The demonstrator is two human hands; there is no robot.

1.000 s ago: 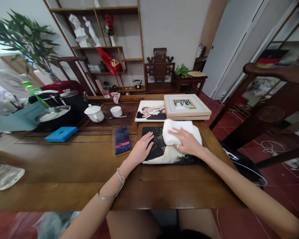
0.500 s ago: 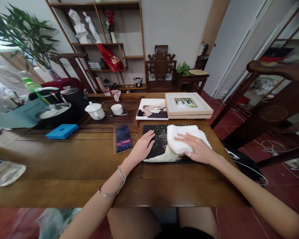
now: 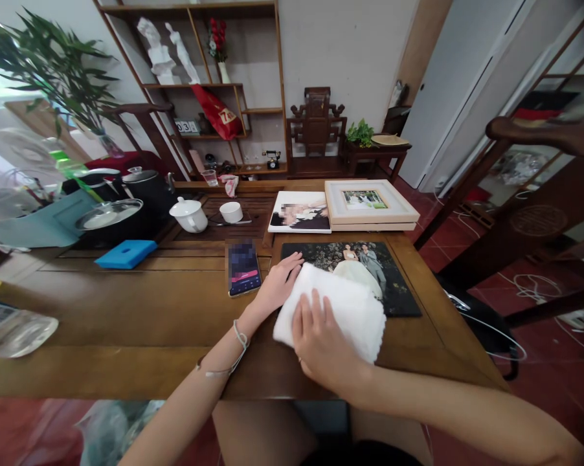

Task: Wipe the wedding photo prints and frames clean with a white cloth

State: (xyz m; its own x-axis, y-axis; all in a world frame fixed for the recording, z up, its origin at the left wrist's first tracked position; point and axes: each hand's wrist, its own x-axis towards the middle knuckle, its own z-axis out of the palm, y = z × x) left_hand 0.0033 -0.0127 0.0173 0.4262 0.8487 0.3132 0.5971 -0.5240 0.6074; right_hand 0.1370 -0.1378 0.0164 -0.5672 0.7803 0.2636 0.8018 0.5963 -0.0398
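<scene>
A dark photo panel [image 3: 399, 294], printed with two people in wedding clothes, lies flat on the wooden table. My left hand [image 3: 278, 283] rests open on its left edge, fingers stretched out. Under my right hand [image 3: 324, 343] is a folded white towel [image 3: 353, 317], held and pressed down with the fingers on top. The towel covers the panel's lower left part and hangs past its near edge onto the table. My right thumb is mostly hidden.
A phone [image 3: 243, 268] lies left of my left hand. Behind the panel are a white-edged photo print [image 3: 299, 220] and a pale framed picture [image 3: 370, 217]. Farther left stand a blue block [image 3: 125, 254], a lidded white teapot [image 3: 188, 215] and a small white cup [image 3: 231, 212].
My right hand has drawn the towel left and toward me, from the panel's upper right to its lower left. The printed couple is now uncovered. My left hand stays in place.
</scene>
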